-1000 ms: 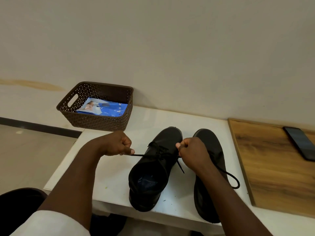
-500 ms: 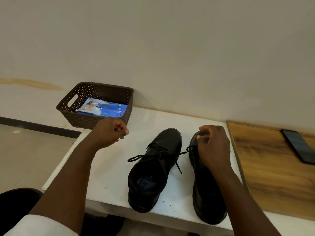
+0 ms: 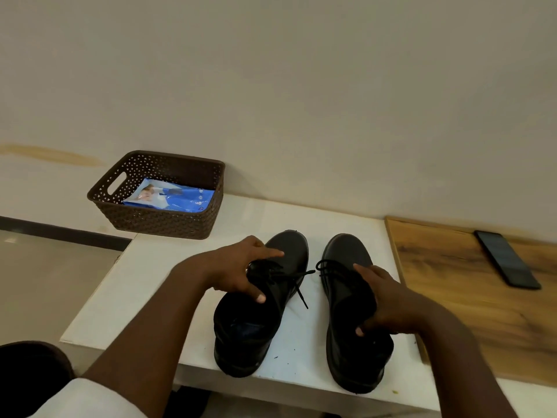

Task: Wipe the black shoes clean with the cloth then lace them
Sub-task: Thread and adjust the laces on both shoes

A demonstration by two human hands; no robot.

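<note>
Two black shoes stand side by side on a white table (image 3: 168,285), toes toward the wall and heels at the near edge. The left shoe (image 3: 271,300) turns a little to the right at its toe; the right shoe (image 3: 346,300) stands nearly straight. They are near each other but do not touch. Both carry black laces, and the loose lace ends (image 3: 301,292) of the left shoe hang over its right side onto the table.

The left hand (image 3: 241,271) lies over the lacing of the left shoe, thumb on the near side and forefinger stretched across the top toward the toe; it grasps the shoe loosely from the left. The right hand (image 3: 388,306) holds the right shoe from its right side, fingers on the upper near the laces and thumb curled into the opening. No brand or writing can be read on the shoes.

At the far left corner of the table a brown perforated basket (image 3: 162,221) holds a blue and white packet (image 3: 177,199) with a printed picture; its text is too small to read. To the right a wooden board (image 3: 470,300) joins the white table, and a dark phone (image 3: 506,259) lies flat on it, screen off. Small dark crumbs (image 3: 275,356) lie between the heels. Behind is a plain cream wall (image 3: 301,86) with a brownish stain (image 3: 51,153) at the left; a pale floor (image 3: 45,282) with a dark skirting strip is below.
</note>
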